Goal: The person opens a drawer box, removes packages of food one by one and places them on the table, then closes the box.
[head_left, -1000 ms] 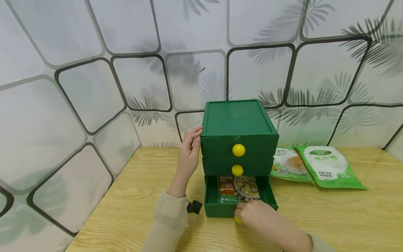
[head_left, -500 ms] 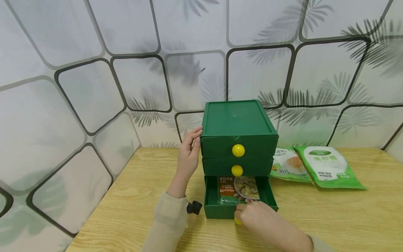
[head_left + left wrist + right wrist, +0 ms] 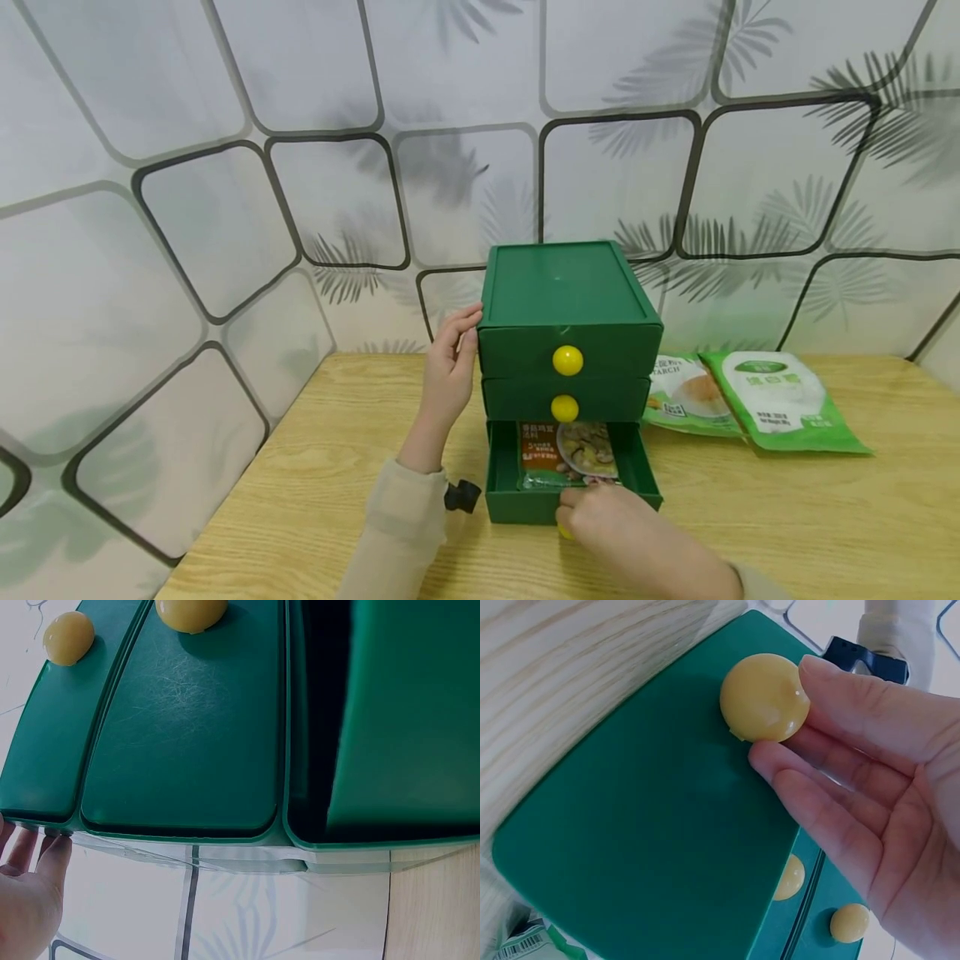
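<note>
A green cabinet of three stacked drawers [image 3: 570,287] stands on the wooden table. Its bottom drawer [image 3: 521,507] is pulled out, while the upper two are closed. Inside lies a red-brown food packet [image 3: 540,454] printed with a bowl. My right hand [image 3: 611,525] holds the yellow knob [image 3: 759,697] on that drawer's front; the right wrist view shows thumb and fingers around it. My left hand [image 3: 445,383] rests with extended fingers against the cabinet's upper left side, and its fingertips are partly hidden behind the edge in the left wrist view [image 3: 34,900].
To the right of the cabinet lie two green-and-white packets, a starch packet [image 3: 686,400] partly under a second packet [image 3: 783,400]. A patterned wall covering [image 3: 472,192] rises behind the table [image 3: 330,442]. Yellow knobs [image 3: 567,361] stick out from the upper drawers.
The bottom drawer appears very slightly further out, with the right hand still on its knob. The left hand keeps its place against the cabinet.
</note>
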Motion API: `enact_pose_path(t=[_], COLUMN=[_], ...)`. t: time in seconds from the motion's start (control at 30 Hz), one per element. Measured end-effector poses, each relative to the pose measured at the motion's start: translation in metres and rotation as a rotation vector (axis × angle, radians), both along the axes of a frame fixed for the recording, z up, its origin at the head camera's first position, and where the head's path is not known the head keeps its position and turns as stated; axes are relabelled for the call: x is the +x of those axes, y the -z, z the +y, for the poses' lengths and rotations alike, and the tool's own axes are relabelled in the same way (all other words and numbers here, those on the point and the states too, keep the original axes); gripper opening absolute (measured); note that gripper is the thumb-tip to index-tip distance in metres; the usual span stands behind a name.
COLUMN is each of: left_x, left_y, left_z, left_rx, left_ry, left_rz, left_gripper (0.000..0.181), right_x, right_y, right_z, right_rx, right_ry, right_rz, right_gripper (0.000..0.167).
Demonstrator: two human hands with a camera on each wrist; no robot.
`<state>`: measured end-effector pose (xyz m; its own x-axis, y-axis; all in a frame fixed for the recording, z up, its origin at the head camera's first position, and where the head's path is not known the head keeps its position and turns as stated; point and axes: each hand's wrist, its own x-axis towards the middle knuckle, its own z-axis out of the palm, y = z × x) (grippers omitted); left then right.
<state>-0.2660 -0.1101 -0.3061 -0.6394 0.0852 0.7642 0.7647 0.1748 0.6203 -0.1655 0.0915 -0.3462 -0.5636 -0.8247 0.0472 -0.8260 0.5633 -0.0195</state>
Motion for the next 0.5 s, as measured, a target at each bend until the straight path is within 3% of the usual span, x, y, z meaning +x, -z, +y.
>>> enact_pose_path(t=[0.17,0.5], left_x=[0.0001,-0.0003], left_y=[-0.0003,0.0003], left_z=[0.0001,-0.0004], left_rx=[0.001,-0.007], left_ry=[-0.003,-0.006], left_rz=[0.003,0.009], left_gripper=[0.027,0.027], right_x=[0.0017,0.0055], right_y=[0.0002,-0.0012], right_z=[-0.0003,-0.0017], right_rx=[0.014,0.051], right_ry=[0.006,0.006], right_rz=[-0.033,-0.018], right_gripper=[0.011,0.010])
